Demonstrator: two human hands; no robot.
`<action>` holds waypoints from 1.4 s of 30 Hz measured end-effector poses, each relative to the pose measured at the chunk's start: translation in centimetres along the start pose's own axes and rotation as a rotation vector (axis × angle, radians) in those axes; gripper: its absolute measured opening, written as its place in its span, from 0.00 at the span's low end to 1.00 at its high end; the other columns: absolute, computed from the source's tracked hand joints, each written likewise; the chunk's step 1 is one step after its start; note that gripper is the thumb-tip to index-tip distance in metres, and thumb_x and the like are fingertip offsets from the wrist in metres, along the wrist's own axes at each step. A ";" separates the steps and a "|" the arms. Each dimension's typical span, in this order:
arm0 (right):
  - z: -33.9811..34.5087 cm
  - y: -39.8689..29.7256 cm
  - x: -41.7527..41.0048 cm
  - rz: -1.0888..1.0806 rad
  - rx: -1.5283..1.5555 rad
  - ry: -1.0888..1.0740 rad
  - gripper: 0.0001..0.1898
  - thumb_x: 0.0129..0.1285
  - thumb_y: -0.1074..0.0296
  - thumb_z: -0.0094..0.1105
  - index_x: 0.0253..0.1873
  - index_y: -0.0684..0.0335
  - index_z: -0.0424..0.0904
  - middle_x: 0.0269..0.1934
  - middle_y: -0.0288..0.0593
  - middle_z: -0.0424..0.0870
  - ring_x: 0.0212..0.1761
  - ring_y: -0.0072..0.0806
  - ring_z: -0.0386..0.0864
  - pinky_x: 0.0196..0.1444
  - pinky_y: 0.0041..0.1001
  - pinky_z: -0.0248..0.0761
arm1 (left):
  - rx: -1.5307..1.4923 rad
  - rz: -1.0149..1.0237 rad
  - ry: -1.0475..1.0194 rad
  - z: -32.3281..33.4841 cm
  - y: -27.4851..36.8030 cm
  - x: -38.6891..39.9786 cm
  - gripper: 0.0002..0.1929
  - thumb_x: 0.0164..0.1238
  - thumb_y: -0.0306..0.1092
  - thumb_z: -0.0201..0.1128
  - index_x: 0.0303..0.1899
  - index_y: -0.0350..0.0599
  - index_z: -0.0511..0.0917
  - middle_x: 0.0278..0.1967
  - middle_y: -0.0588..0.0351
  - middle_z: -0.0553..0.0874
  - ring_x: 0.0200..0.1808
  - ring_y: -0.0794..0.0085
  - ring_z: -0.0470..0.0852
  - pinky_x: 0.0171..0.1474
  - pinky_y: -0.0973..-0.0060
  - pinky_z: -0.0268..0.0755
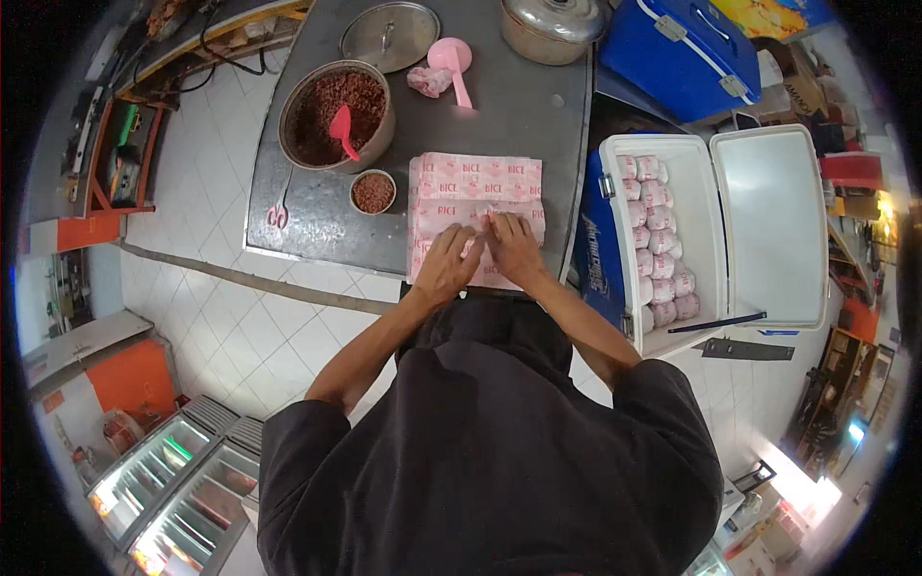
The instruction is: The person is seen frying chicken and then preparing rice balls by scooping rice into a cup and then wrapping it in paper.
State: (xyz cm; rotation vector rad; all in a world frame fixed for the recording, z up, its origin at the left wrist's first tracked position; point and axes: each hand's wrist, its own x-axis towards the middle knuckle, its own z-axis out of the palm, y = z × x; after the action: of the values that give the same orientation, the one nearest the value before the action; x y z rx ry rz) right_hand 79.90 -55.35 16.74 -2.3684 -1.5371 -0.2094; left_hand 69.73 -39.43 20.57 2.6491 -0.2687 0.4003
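Note:
A stack of pink-printed wrapping paper (479, 176) lies at the table's near edge. Both hands are on a folded part of the top sheet, fingertips close together. My left hand (450, 263) presses on it with bent fingers; my right hand (513, 248) has its fingertips at the fold. Whether anything lies under the paper cannot be seen. Left of the stack stands a small cup of reddish-brown rice (373, 193). Behind the cup, a large metal pot (390, 133) holds more of that rice, with a red plastic spoon (341, 129) in it.
Scissors (277, 216) lie at the table's left corner. A pot lid (390, 36), a pink ladle (451, 57) and a lidded pot (551, 36) are farther back. At right, an open cooler (709, 237) holds several wrapped bundles (661, 241); a blue cooler (677, 65) stands behind.

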 end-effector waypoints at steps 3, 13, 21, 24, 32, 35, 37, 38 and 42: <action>0.5 -0.3 -0.4 0.110 0.170 0.036 0.21 0.64 0.71 0.53 0.60 0.73 0.68 0.50 0.55 0.73 0.51 0.48 0.74 0.56 0.40 0.70 | 0.001 0.080 0.036 0.9 -1.1 1.8 0.23 0.54 0.25 0.65 0.53 0.36 0.71 0.50 0.41 0.75 0.51 0.46 0.76 0.55 0.58 0.72; 1.3 2.1 -2.4 0.103 0.242 0.032 0.11 0.60 0.74 0.56 0.46 0.69 0.79 0.48 0.51 0.79 0.52 0.45 0.76 0.56 0.38 0.71 | 0.018 -0.134 -0.111 4.4 -6.4 -2.8 0.23 0.58 0.27 0.61 0.56 0.30 0.72 0.52 0.40 0.76 0.55 0.46 0.75 0.59 0.60 0.70; 0.8 3.8 2.7 0.532 0.239 -0.477 0.10 0.60 0.73 0.54 0.44 0.70 0.79 0.42 0.56 0.81 0.53 0.43 0.77 0.56 0.40 0.71 | -0.206 -0.370 -0.531 0.8 -8.6 5.3 0.20 0.59 0.27 0.61 0.55 0.38 0.76 0.40 0.44 0.85 0.39 0.47 0.85 0.48 0.60 0.77; -1.4 2.7 5.1 0.740 0.142 -0.469 0.09 0.59 0.73 0.56 0.42 0.70 0.79 0.40 0.56 0.82 0.50 0.45 0.78 0.52 0.41 0.74 | 0.136 -0.288 -0.362 2.3 -9.8 5.4 0.20 0.56 0.29 0.65 0.51 0.38 0.75 0.40 0.45 0.84 0.43 0.50 0.84 0.49 0.61 0.76; 0.8 2.1 3.0 0.427 0.141 -0.307 0.11 0.61 0.70 0.55 0.44 0.70 0.77 0.40 0.49 0.83 0.49 0.42 0.79 0.50 0.38 0.74 | 0.033 -0.237 -0.263 3.3 -7.8 3.3 0.09 0.56 0.27 0.60 0.39 0.39 0.79 0.33 0.46 0.84 0.39 0.53 0.83 0.45 0.61 0.76; 2.7 -0.2 1.3 0.545 0.177 -0.132 0.15 0.59 0.77 0.51 0.51 0.73 0.76 0.49 0.55 0.81 0.58 0.45 0.74 0.62 0.40 0.67 | -0.078 -0.313 -0.077 4.1 -5.8 1.2 0.10 0.56 0.23 0.60 0.40 0.38 0.80 0.31 0.46 0.84 0.38 0.52 0.83 0.44 0.61 0.76; 2.7 -2.7 1.8 0.641 0.192 -0.040 0.21 0.58 0.80 0.50 0.58 0.75 0.71 0.55 0.58 0.77 0.61 0.48 0.72 0.65 0.40 0.65 | -0.152 -0.349 0.170 5.1 -5.0 -0.1 0.14 0.53 0.18 0.60 0.44 0.33 0.81 0.31 0.43 0.85 0.34 0.50 0.83 0.40 0.59 0.76; 2.6 -4.0 2.4 0.734 0.205 0.056 0.27 0.57 0.83 0.48 0.64 0.76 0.66 0.62 0.62 0.73 0.64 0.52 0.70 0.67 0.40 0.63 | -0.104 -0.306 0.161 6.5 -5.5 -1.2 0.25 0.53 0.20 0.61 0.57 0.31 0.75 0.33 0.42 0.84 0.38 0.49 0.81 0.43 0.58 0.75; 4.1 -6.6 2.6 0.874 0.415 0.048 0.44 0.54 0.77 0.56 0.74 0.76 0.42 0.72 0.69 0.53 0.74 0.57 0.56 0.74 0.36 0.53 | -0.199 -0.312 0.158 7.2 -3.1 -2.7 0.37 0.53 0.21 0.62 0.68 0.29 0.60 0.39 0.40 0.83 0.44 0.47 0.80 0.57 0.57 0.69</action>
State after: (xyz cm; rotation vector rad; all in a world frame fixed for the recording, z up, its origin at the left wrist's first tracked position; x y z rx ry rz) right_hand 74.74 -49.26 14.81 -2.4000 -0.3591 0.2289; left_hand 69.70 -39.66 12.28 2.3955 0.1468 0.4504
